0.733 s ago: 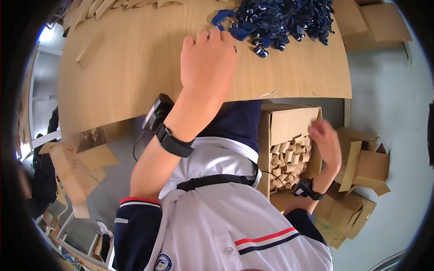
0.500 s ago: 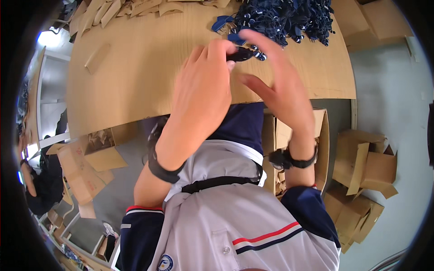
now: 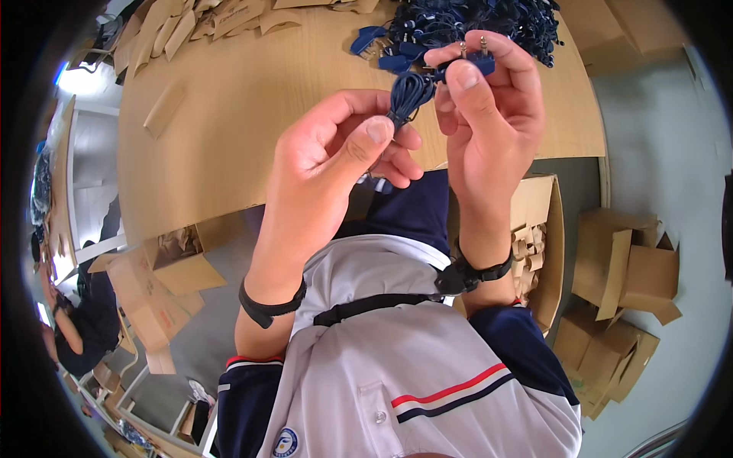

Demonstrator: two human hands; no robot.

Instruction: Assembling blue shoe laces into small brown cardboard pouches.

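Note:
My left hand (image 3: 328, 153) pinches a bundled dark blue earphone cord (image 3: 411, 96) between thumb and fingers, above the table's near edge. Small blue and white ends (image 3: 374, 183), which look like earbuds, hang below that hand. With thumb and fingers my right hand (image 3: 492, 107) grips the dark blue plug (image 3: 481, 64) of the same cord. Its two metal pins point up, away from me. Just beyond the hands lie a few loose blue plug pieces (image 3: 372, 40) with metal pins, beside a big tangled heap of similar dark blue cords (image 3: 473, 23).
Folded cardboard pieces (image 3: 229, 19) lie along the table's far left, and a single one (image 3: 164, 109) lies nearer. Below the table on the right stands an open carton (image 3: 553, 252) of cardboard scraps. More cartons (image 3: 630, 267) are on the floor. Another person (image 3: 88, 320) is at far left.
My right hand has closed on the plug and turned it pins up. The left hand has rotated, bringing the bundled cord into plain view. Both hands were blurred and closer in over the table before.

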